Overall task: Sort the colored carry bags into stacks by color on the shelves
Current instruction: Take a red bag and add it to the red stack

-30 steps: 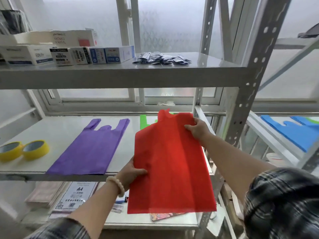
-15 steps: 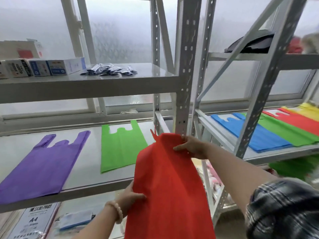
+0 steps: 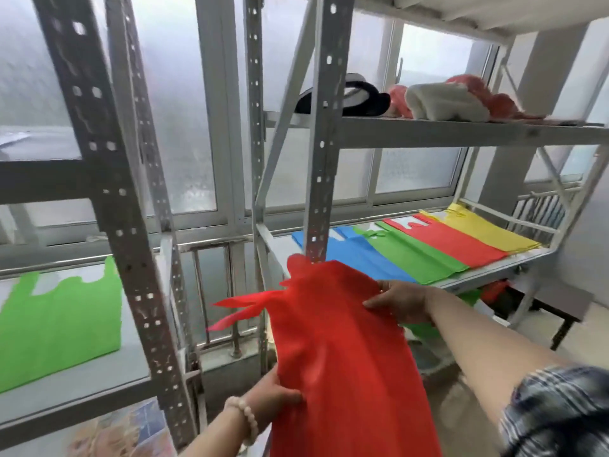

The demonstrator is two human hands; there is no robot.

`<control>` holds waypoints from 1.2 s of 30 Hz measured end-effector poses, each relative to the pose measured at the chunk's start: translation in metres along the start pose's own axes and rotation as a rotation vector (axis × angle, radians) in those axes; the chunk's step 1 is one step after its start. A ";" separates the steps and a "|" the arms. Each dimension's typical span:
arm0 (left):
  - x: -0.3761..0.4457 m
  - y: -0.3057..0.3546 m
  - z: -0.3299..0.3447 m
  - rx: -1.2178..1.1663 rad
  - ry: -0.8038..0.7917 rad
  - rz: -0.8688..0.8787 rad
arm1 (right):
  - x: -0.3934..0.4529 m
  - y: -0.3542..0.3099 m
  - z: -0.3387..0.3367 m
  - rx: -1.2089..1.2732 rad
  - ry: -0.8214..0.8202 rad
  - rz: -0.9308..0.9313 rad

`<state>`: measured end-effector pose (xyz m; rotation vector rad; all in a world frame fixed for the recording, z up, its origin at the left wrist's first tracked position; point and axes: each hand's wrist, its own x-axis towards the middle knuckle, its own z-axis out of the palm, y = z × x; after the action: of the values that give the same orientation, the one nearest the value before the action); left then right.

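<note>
A red bag is held in the air in front of the shelving, low in the centre of view. Its long axis runs from 6 o'clock up toward 12, leaning slightly left at the top. The handle end points up and away, toward the perforated upright; its two handle loops flop sideways toward 9 o'clock. The closed bottom end runs out of view at 6 o'clock.

The left hand, at 7 o'clock of the bag, pinches the bag's left edge, thumb on top and fingers hidden beneath the fabric. A bead bracelet sits on that wrist. The right hand, at 2 o'clock of the bag, grips the right edge near the top, thumb lying over the fabric and fingers curled under it. A plaid sleeve covers the right upper arm.

On the right shelf, at 2 o'clock of the held bag, four flat bags lie overlapping in a row: blue bag, green bag, a second red one and yellow bag, all with handles toward the window. On the left shelf, at 9 o'clock, another green one lies flat, handles also toward the window.

The upper right shelf carries a black-and-white item and bundled cloth. No writing is readable anywhere; the view is motion-blurred.
</note>
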<state>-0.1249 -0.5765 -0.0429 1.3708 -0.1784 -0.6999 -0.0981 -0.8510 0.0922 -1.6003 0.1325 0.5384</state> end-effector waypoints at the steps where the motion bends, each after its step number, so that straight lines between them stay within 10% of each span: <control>1: 0.015 0.002 0.023 0.006 -0.007 -0.002 | -0.007 0.002 -0.027 0.013 0.036 0.000; 19: 0.322 0.074 0.226 0.084 -0.224 -0.118 | -0.004 0.004 -0.366 0.123 0.835 -0.055; 36: 0.554 0.118 0.326 -0.019 -0.055 -0.062 | 0.137 -0.057 -0.626 -0.075 0.724 -0.111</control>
<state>0.1876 -1.1501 -0.0136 1.3439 -0.1734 -0.7894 0.2073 -1.4169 0.0931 -1.8016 0.5649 -0.1448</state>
